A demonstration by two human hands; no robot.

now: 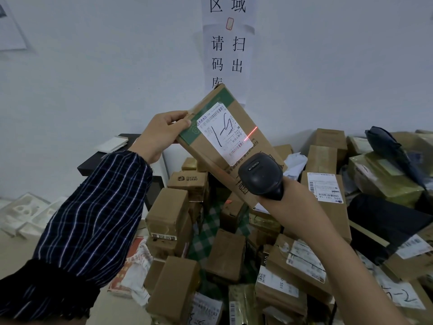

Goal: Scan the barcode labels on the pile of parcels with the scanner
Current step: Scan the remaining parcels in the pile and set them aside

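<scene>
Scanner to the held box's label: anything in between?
Head view: only bare cardboard of the box lies between scanner and label; the red beam line sits at the label's right edge.

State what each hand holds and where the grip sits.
Left hand: cardboard parcel, grip on its green-banded left edge. Right hand: barcode scanner, grip round its handle.

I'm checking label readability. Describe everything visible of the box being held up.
The box is brown cardboard with a green band at one end, held tilted above the pile. Its white label, carrying barcodes and a large handwritten mark, faces the camera. The left hand grips the green end. The scanner in the right hand points at it; a red scan line crosses the label's right edge.
</scene>
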